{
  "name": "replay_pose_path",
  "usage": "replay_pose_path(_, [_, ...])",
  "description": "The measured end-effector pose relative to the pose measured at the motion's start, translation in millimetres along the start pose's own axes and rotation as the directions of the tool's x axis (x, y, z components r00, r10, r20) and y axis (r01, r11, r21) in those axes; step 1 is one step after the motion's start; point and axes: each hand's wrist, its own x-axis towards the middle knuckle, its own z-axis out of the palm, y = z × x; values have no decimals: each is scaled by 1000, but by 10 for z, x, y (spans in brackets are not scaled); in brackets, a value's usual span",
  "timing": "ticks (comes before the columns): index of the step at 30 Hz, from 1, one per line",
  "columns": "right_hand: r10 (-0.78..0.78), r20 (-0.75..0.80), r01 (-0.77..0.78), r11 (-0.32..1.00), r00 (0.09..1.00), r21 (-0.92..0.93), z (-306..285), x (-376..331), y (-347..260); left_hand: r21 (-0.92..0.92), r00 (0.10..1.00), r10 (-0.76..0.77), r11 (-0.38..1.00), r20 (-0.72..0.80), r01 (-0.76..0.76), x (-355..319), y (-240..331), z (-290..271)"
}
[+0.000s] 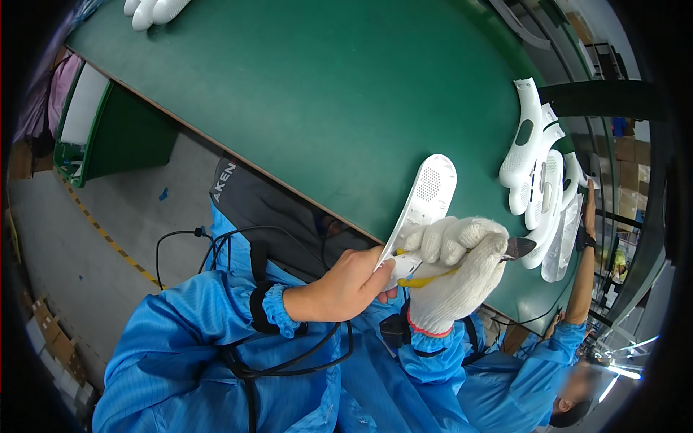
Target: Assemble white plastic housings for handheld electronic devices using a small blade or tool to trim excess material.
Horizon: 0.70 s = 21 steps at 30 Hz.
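My bare left hand [345, 286] pinches the lower end of a long white plastic shell [429, 186], rounded at the top, with a patch of small holes. The shell slants up over the table edge. In a white knit glove, my right hand [458, 263] is closed beside it, touching or nearly touching its lower half. Its fingers wrap a yellow hand tool [427, 280]; a dark end [520, 249] sticks out on the right side of the fist, seemingly part of the same tool. The glove hides most of the tool, so its exact kind cannot be told.
Several white plastic shells [530, 144] lie piled on the green table [310, 94] at right; more white parts [153, 10] lie far left. A co-worker's arm [583, 267] reaches toward the pile. A green bin [130, 137] stands left; black cables [289, 372] cross my lap.
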Motion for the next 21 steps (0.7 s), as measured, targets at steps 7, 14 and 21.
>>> replay_pose_path(7, [-81, 45, 83, 996, 996, -45, -55, -38, 18, -19, 1000, 7, 1000, -9, -7, -8, 23, 13])
replay_pose_path(14, [103, -9, -102, 992, 995, 73, -31, 70, -88, 5, 999, 38, 999, -19, -38, -2, 4, 9])
replay_pose_path(21, [147, -58, -144, 989, 988, 44, 48, 58, -94, 16, 999, 38, 999, -30, -37, -5, 8, 11])
